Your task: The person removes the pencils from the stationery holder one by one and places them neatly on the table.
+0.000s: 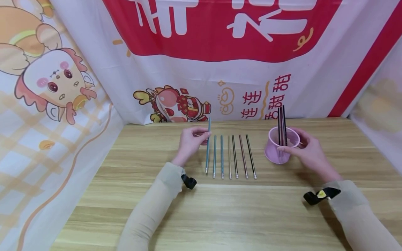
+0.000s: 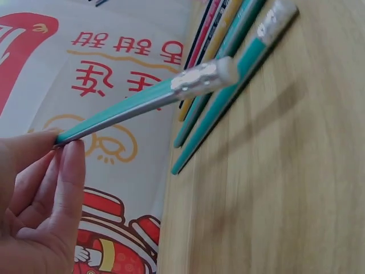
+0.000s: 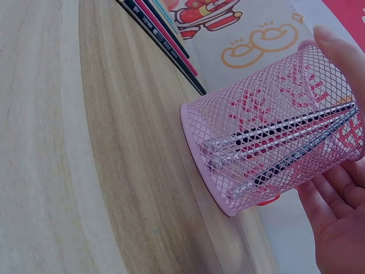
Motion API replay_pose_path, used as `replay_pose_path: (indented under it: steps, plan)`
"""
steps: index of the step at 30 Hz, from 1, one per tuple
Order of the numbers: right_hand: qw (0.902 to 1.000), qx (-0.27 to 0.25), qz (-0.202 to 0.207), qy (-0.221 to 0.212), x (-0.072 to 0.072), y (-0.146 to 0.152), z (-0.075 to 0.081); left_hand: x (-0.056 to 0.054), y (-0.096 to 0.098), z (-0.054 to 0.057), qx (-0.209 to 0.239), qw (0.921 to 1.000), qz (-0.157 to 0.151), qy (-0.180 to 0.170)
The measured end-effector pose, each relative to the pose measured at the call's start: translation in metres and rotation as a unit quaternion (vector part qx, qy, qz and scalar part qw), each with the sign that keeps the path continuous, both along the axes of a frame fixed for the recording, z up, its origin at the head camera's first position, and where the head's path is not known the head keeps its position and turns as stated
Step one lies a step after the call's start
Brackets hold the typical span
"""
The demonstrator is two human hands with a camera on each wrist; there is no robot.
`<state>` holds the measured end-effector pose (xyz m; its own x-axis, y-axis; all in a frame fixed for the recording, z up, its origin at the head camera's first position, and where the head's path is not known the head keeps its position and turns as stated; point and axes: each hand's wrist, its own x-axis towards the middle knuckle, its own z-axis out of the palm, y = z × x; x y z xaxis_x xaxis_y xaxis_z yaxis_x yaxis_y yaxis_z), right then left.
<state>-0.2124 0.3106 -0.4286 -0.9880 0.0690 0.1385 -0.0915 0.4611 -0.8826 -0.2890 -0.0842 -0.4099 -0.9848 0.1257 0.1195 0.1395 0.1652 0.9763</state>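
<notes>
Head cam: worn high on near side, faces far and down, wide over table (image 1: 226,216) and backdrop (image 1: 220,57). Left wrist: close beside left hand (image 2: 43,200), rolled sideways, facing far. Right wrist: close on pink cup (image 3: 208,185), rolled oppositely. Wrist views share backdrop, pencil row (image 1: 234,157).

Red characters (image 1: 252,97) reading 连连 and 甜甜 stand on the white cloth (image 1: 194,71) behind the worktop (image 1: 194,216)'s far edge; large white characters (image 1: 180,21) above are cut off. Near that edge, a dark pencil (image 3: 165,43) reads "HB" — its remaining lettering is too small.
</notes>
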Motion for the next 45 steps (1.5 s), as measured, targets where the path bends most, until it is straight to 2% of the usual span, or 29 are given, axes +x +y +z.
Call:
replay_pose_path:
  steps: [12,16,21,31,38,45]
  plan:
    - [1.0000,0.003,0.001,0.000,0.000,0.000,-0.001,-0.002,-0.001,-0.003,-0.077,0.9947,-0.012,-0.067]
    - [0.9999,0.011,0.002,-0.004,0.000,0.001,-0.002,-0.004,0.000,-0.008,-0.084,0.9909,-0.016,-0.104]
    - [0.9999,0.010,-0.001,0.000,-0.001,0.001,-0.002,-0.007,0.000,-0.012,-0.082,0.9875,-0.005,-0.134]
    - [0.9999,0.013,-0.004,0.002,-0.001,0.002,-0.003,-0.014,0.000,-0.021,-0.087,0.9847,0.016,-0.150]
    - [1.0000,0.006,-0.004,0.001,-0.003,0.002,-0.003,-0.016,0.001,-0.023,-0.096,0.9815,0.030,-0.163]
    - [1.0000,-0.002,-0.002,0.000,-0.001,0.000,-0.002,-0.019,0.004,-0.025,-0.150,0.9753,0.051,-0.154]
